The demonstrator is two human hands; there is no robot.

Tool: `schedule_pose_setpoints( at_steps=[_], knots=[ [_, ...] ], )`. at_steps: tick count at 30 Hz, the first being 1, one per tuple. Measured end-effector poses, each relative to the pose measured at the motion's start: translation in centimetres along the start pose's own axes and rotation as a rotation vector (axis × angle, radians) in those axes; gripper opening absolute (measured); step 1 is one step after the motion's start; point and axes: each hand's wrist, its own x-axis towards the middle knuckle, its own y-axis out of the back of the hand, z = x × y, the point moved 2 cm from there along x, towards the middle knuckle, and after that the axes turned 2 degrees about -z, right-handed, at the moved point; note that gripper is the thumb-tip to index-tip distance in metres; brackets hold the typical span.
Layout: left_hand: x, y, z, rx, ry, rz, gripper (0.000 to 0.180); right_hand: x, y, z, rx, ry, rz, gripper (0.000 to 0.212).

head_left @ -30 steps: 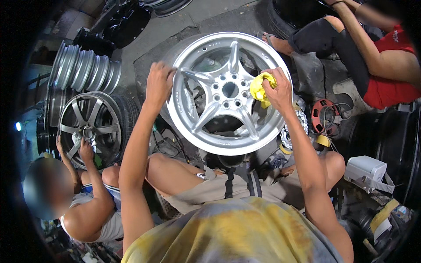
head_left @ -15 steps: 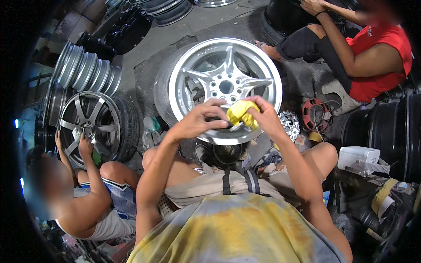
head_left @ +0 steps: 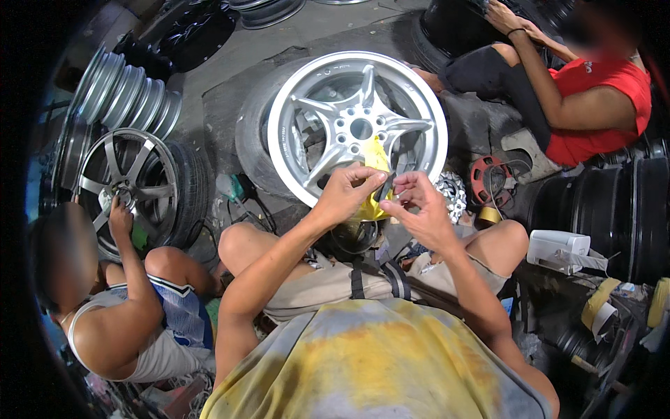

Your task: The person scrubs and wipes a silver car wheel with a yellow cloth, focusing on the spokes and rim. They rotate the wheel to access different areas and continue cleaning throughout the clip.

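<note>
Just above the near part of a silver multi-spoke alloy wheel rim (head_left: 278, 171), my two hands meet. My left hand (head_left: 349, 195) pinches a small dark, flat strip (head_left: 384, 188) between thumb and fingers. My right hand (head_left: 422, 206) has curled fingers at the strip's other side, its thumb lower down; its exact hold is partly hidden. A yellow cloth (head_left: 376, 155) hangs over the rim's near spoke and edge, behind and below my fingers. The rim lies face up, tilted towards me, over a dark tyre or ring (head_left: 250, 150).
At left, a person (head_left: 139, 314) touches a dark grey wheel (head_left: 150, 192); silver rims (head_left: 132, 94) stand behind. A person in red (head_left: 600, 105) sits at upper right. Black rims (head_left: 593, 202), a white box-shaped device (head_left: 558, 251) and a red reel (head_left: 487, 180) lie right. A green-handled tool (head_left: 234, 187) rests left.
The yellow cloth has left my right hand's grip and now drapes over the rim. Both hands have come together at the dark strip, the left moving right. The view has shifted slightly.
</note>
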Motion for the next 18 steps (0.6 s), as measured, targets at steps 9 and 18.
schedule_pose_setpoints(
  at_steps=[9, 18],
  knots=[
    [-1.5, 0.5, 1.7, 0.136, 0.006, -0.172, 0.016, -0.8, 0.5, 2.6, 0.328, -0.166, -0.09, 0.03],
    [-0.3, 14.1, 4.4, 0.399, -0.203, 0.302, 0.011, -0.5, 7.3, 4.8, -0.21, 0.003, 0.164, 0.024]
  ],
)
